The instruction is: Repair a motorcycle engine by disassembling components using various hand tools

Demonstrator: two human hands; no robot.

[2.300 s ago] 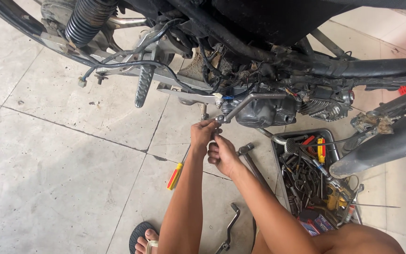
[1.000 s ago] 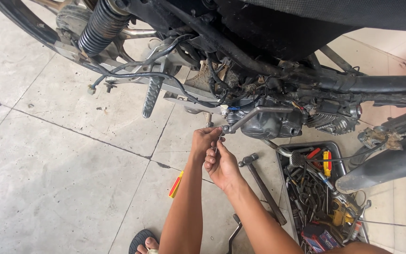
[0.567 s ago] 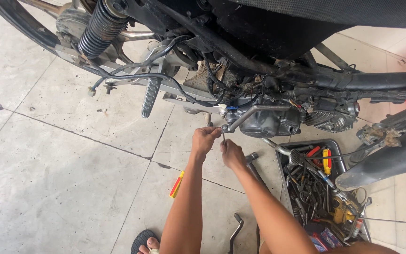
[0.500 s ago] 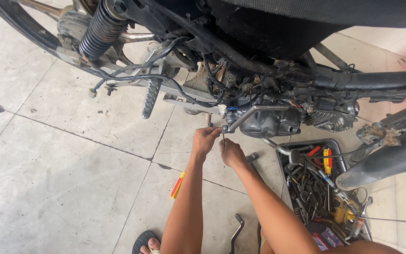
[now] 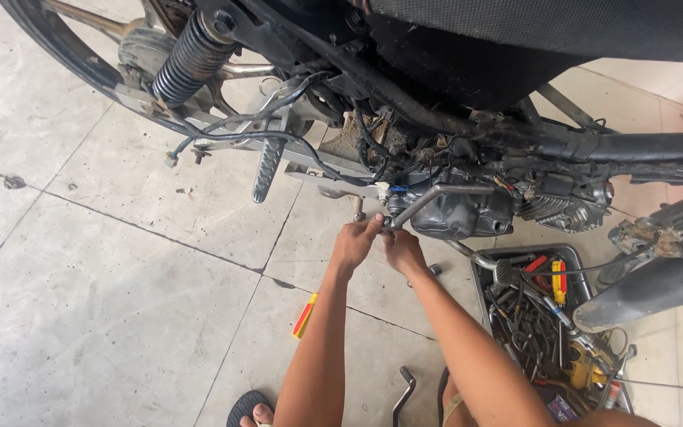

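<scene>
Left hand: raised to the underside of the motorcycle, fingers curled together and pinching at the lower end of the grey rod, just left of the engine case.
Right hand: just beside the left, touching it, fingers pressed together at the same spot; whatever small part sits between the fingertips is too hidden to tell.
Rod: bent metal, running from the hands up and right across the front of the engine case.
Footpeg: ribbed, hanging down left of the hands, well apart from them.
Shock spring: black coil at upper left, beside the rear wheel.
Tool tray: dark, on the floor right of the right forearm, full of wrenches and red and yellow handled tools.
Screwdriver: red and yellow, on the floor just left of the left forearm.
Bent wrench: on the floor between the forearms.
Foot: in a sandal, at the bottom edge.
</scene>
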